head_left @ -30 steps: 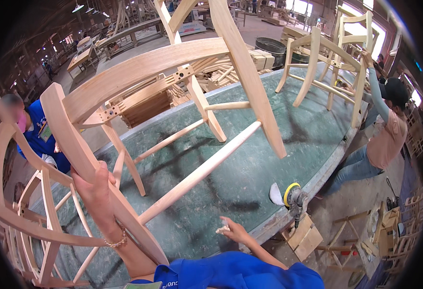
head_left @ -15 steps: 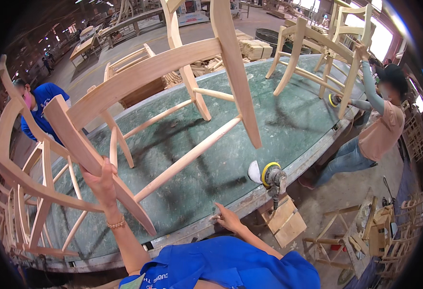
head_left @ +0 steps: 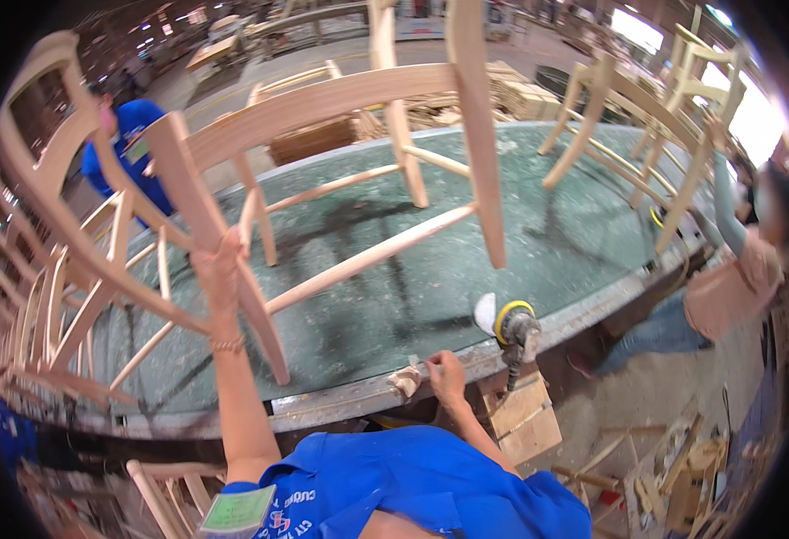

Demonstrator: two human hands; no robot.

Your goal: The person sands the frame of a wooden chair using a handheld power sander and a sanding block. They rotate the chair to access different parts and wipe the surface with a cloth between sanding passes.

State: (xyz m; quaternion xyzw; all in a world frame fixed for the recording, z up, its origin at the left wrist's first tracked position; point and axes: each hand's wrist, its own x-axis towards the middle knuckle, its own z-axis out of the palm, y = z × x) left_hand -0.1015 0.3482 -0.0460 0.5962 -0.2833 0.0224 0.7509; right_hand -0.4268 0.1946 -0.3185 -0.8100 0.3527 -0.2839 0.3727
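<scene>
Nearest: right hand (head_left: 446, 375) closed on small sanding block (head_left: 405, 381) at table (head_left: 340, 404) edge, beside sander (head_left: 513, 331). Left hand (head_left: 219, 274) grips chair (head_left: 322, 180) leg, tipping frame up, apparently for access. Farther: co-worker (head_left: 736, 269) handling second chair (head_left: 646, 126).

The wooden chair frame (head_left: 322, 180) runs out past the top edge, so two of its upturned legs are cut short. The fingers of the left hand (head_left: 219, 274) wrap behind a leg and cannot be counted. What the right hand (head_left: 445, 373) pinches beside the small wood block (head_left: 405, 381) is too small to tell. The stacked chair frames (head_left: 44, 296) (far left) smear into the dark rim. The orbital sander (head_left: 513, 331) hides its cord behind the table edge (head_left: 340, 404).
</scene>
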